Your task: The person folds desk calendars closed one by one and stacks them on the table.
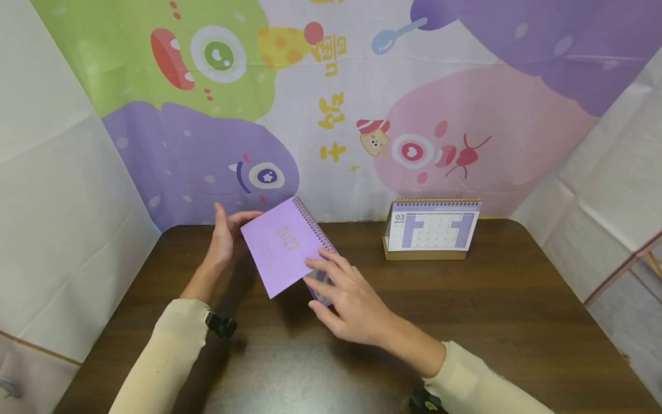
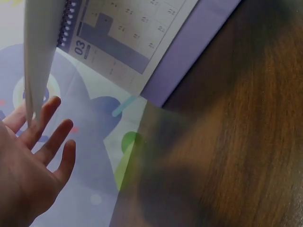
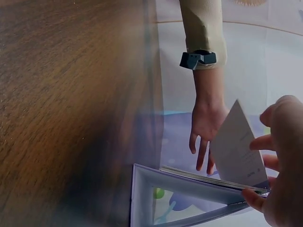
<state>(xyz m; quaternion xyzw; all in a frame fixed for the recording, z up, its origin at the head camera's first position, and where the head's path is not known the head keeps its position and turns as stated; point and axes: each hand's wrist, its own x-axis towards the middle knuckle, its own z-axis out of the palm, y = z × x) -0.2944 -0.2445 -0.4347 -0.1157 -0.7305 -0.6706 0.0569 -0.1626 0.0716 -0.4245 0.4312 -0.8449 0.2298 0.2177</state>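
Observation:
A purple desk calendar (image 1: 279, 247), its cover marked 2027, stands tilted over the table left of centre in the head view. Its cover is lifted away, and a page marked 03 (image 2: 118, 33) shows beneath in the left wrist view. My left hand (image 1: 222, 241) is at the cover's outer edge, fingers spread and partly behind it; whether they touch it I cannot tell. My right hand (image 1: 351, 299) reaches to the calendar's right end with its fingers spread, fingertips touching near the spiral binding (image 1: 314, 224). In the right wrist view the hollow triangular stand (image 3: 142, 189) shows side-on.
A second desk calendar (image 1: 434, 230), turned to a page marked 03, stands at the back right of the dark wooden table (image 1: 465, 322). Behind the table hangs a cartoon-printed cloth (image 1: 331, 190), with white sheets (image 1: 57, 144) at the sides.

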